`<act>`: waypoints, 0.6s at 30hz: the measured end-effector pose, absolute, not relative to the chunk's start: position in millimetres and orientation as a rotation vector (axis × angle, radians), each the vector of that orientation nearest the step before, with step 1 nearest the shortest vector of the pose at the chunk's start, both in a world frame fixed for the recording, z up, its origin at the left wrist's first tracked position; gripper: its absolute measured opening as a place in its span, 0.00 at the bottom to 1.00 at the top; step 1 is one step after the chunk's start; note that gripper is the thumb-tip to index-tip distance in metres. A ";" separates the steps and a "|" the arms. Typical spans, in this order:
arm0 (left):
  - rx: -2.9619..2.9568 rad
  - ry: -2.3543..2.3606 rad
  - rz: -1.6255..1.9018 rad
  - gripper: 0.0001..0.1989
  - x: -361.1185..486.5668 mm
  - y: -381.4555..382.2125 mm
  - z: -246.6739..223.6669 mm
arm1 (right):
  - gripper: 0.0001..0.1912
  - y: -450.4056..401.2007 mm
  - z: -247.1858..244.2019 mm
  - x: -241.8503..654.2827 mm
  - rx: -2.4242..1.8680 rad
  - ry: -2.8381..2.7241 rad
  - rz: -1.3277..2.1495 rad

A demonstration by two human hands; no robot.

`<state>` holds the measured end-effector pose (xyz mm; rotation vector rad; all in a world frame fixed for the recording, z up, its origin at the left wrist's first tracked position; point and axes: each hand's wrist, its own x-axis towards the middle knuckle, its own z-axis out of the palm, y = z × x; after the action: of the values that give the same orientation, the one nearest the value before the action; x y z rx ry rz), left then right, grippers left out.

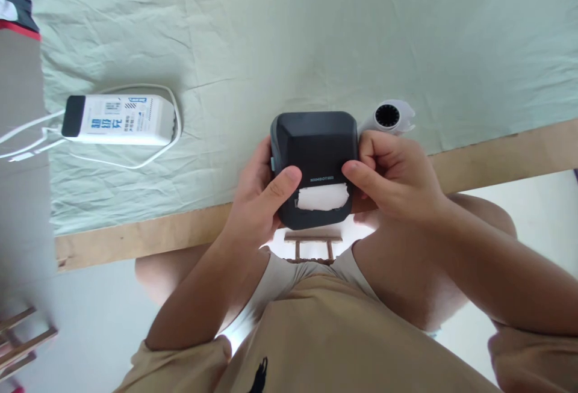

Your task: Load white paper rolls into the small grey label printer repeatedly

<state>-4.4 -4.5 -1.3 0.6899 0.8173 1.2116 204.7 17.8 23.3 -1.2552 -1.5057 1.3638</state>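
Observation:
Both hands grip a dark grey NIIMBOT label printer (316, 146) above the table's front edge. My left hand (259, 194) wraps its left side, with the thumb lying on the top face. On the right side, my right hand (397, 170) is closed against the printer, its index finger curled and its thumb tip on the edge. A white, uneven-edged patch (323, 197) covers part of the printer's top face below the brand lettering; I cannot tell if it is paper or a sticker. The printer's underside is hidden.
Just beyond my right hand lies a white object with a round black face (387, 116). A white power strip (121, 119) with blue lettering and white cables (27, 134) rests at left. Pale green cloth (271, 38) covers the table, with a bare wooden edge (149, 224).

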 end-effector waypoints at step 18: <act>0.755 0.883 1.384 0.08 11.0 -3.8 2.7 | 0.23 17.3 13.4 215.3 -1.066 -1.658 1.343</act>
<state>11.0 -3.8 2.7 0.7548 0.8830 1.3838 215.3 17.3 13.4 -1.0662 -1.6584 1.3433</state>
